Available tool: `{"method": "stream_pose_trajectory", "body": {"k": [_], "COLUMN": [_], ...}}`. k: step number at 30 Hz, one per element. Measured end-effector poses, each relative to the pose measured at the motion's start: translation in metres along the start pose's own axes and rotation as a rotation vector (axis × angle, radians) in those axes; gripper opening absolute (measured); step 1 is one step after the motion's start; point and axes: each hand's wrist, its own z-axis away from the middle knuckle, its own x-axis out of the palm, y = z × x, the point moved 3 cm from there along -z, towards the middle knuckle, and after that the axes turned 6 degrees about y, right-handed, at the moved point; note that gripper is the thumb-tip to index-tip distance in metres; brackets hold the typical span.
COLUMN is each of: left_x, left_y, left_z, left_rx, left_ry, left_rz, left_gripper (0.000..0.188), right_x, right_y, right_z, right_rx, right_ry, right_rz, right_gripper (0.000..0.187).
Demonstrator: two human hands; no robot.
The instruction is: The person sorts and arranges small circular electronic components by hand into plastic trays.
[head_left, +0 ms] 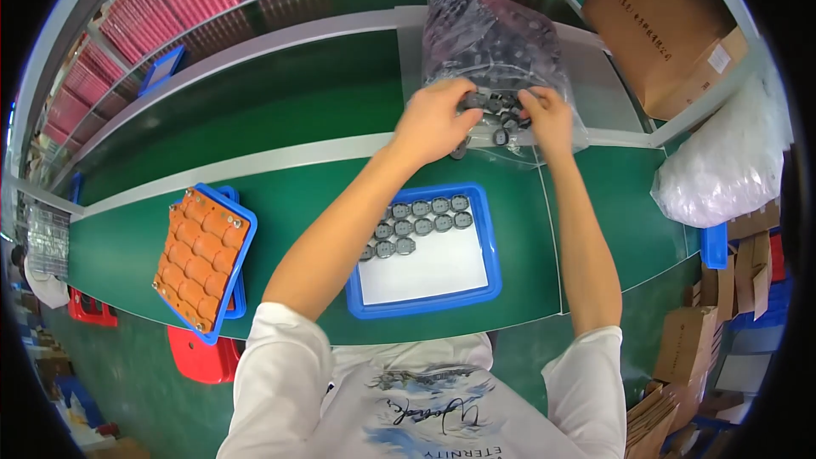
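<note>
Both forearms (344, 221) forward, fingers (456, 87) curled

One worktop (531, 255). One blue tray (495, 272) with one white sheet (425, 276) and at least twelve round grey plastic parts (423, 225), in three rows; those in the one clear bag (484, 30) overlap beyond counting. Two stacked blue trays (230, 285), one orange moulded panel (201, 259) fully visible. Two red stools (202, 355).
</note>
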Motion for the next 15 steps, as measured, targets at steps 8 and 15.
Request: {"method": "stream_pose_trajectory", "body": {"k": [8, 15], "left_x": [-0.145, -0.149], "left_y": [-0.016, -0.018], "left_z": [0.194, 0.23], "left_rx": [-0.34, -0.217], "left_ry": [0.053, 0.046], "left_rz": [-0.45, -0.686], "left_gripper": [0.026, 0.029], "right_x": [-0.065, -0.079], "right_y": [-0.049, -0.039], "right_z": [0.152, 0.205], "right_rx": [-0.321, -0.593], "right_ry": [-0.305, -0.415], "right_rz": [0.248, 0.582], "right_gripper": [0.02, 0.027]}}
